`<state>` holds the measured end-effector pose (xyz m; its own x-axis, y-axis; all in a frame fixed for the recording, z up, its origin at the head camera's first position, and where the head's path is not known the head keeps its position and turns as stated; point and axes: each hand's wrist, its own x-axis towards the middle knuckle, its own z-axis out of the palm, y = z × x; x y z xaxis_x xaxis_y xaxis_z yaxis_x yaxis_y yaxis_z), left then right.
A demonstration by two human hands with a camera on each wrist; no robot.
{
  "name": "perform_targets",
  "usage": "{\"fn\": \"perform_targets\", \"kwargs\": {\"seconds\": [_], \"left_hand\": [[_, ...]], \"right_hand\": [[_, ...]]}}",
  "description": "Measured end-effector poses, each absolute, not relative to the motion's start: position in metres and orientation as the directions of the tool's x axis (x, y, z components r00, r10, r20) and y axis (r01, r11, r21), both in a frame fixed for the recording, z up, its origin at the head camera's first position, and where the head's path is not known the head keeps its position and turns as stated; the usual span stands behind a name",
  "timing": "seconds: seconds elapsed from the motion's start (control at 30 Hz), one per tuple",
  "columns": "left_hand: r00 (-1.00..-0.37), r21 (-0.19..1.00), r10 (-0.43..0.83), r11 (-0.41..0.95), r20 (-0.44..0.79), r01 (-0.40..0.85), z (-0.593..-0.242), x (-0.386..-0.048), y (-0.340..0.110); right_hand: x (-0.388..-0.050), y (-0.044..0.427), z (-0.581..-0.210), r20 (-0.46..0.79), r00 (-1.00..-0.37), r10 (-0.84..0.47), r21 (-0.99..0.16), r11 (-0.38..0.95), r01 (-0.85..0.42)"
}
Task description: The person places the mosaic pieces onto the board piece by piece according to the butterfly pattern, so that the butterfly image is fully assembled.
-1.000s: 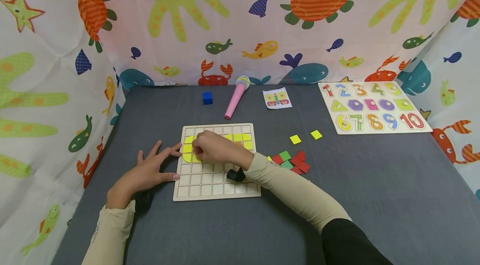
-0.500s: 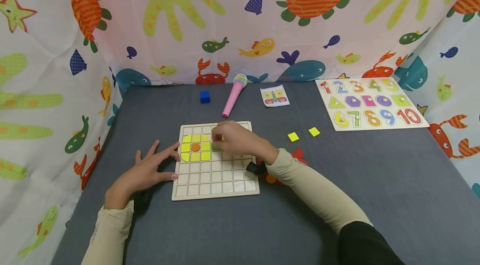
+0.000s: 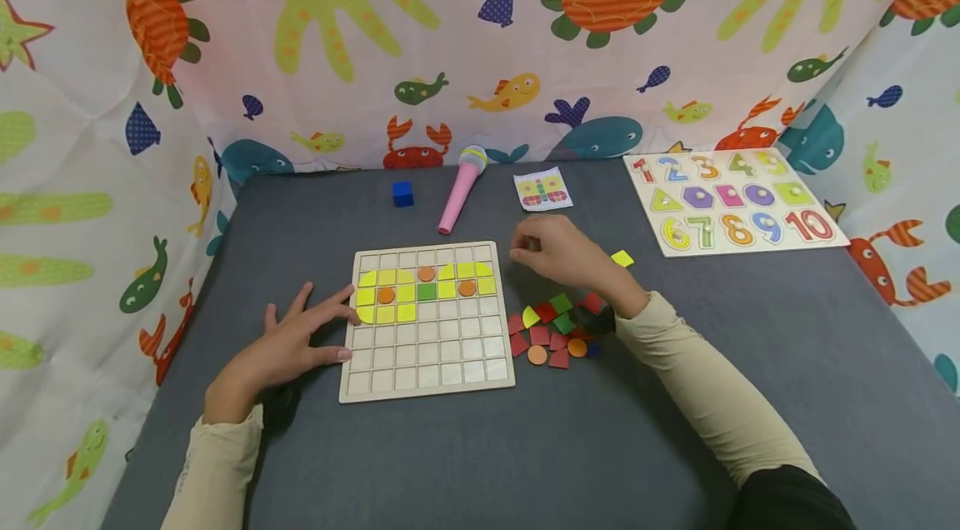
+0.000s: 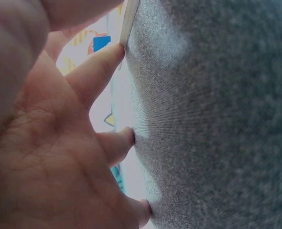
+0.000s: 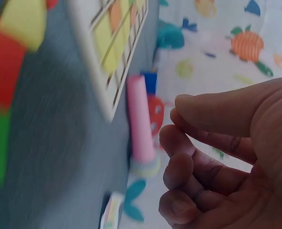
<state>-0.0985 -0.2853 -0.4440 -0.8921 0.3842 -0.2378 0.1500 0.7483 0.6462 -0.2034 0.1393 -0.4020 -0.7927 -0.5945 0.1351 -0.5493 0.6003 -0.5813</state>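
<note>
A wooden grid board lies on the grey table, its upper rows partly filled with yellow pieces, several orange discs and one green square. My left hand spreads its fingers at the board's left edge; fingertips touch the edge and the table. In the left wrist view, the index finger meets the board's side. To the right of the board, my right hand hovers over the table with loosely curled fingers, and the right wrist view shows nothing between them. A yellow square lies just beyond this hand.
Loose red, green, orange and yellow pieces lie right of the board, partly under the right wrist. Behind stand a blue cube, a pink toy microphone, a pattern card and a number puzzle board.
My right hand has moved right, off the board to above the table. A green square and more yellow pieces now show on the board. The left hand stays at its edge.
</note>
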Motion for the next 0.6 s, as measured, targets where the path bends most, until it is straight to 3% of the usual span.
{"fn": "perform_targets", "kwargs": {"seconds": [0.4, 0.6], "left_hand": [[-0.912, 0.607, 0.310, 0.789, -0.268, 0.090, -0.447, -0.100, -0.283], [-0.910, 0.607, 0.318, 0.789, -0.265, 0.100, -0.447, -0.101, -0.283]], "right_hand": [[-0.208, 0.206, -0.404, 0.105, -0.853, -0.512, -0.562, 0.677, -0.475], [-0.204, 0.222, -0.410, 0.073, -0.845, -0.530, -0.585, 0.663, -0.467]]}}
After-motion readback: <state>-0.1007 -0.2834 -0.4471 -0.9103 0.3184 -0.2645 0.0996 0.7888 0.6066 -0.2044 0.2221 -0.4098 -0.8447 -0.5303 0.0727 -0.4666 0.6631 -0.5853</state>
